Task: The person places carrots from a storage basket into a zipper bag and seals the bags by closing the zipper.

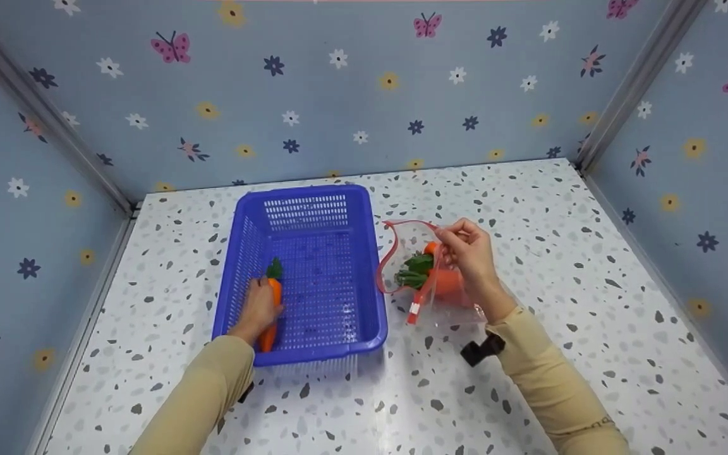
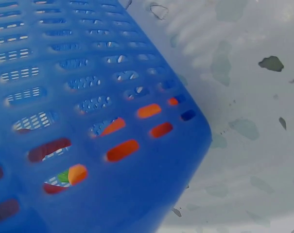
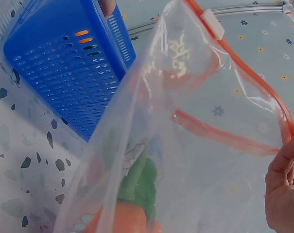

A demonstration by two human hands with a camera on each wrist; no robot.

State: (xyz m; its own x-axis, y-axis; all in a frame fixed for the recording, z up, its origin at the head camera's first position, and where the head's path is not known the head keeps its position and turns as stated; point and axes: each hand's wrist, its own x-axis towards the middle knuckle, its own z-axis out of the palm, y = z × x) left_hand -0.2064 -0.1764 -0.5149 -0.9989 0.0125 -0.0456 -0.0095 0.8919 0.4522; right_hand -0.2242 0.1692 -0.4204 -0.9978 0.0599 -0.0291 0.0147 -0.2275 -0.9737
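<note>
Inside a blue slotted plastic basket (image 1: 378, 316), near its left wall, my left hand (image 1: 258, 311) grips an orange carrot (image 1: 274, 289) with a green leafy top. Through the slots in the left wrist view, parts of the orange carrot (image 2: 122, 150) show; the fingers are mostly hidden by the basket wall. To the basket's right, my right hand (image 1: 473, 253) pinches the red-edged rim of a clear zip bag (image 1: 388, 259), whose mouth gapes toward the basket. Orange carrots (image 1: 446, 282) with green tops lie in the bag. A white slider (image 3: 213, 24) sits on its red zip strip.
The basket and bag stand on a white speckled table (image 1: 547, 253). Blue panels (image 1: 364, 95) with flowers and butterflies enclose the back and both sides. A black strap piece (image 1: 483, 349) hangs at the right sleeve.
</note>
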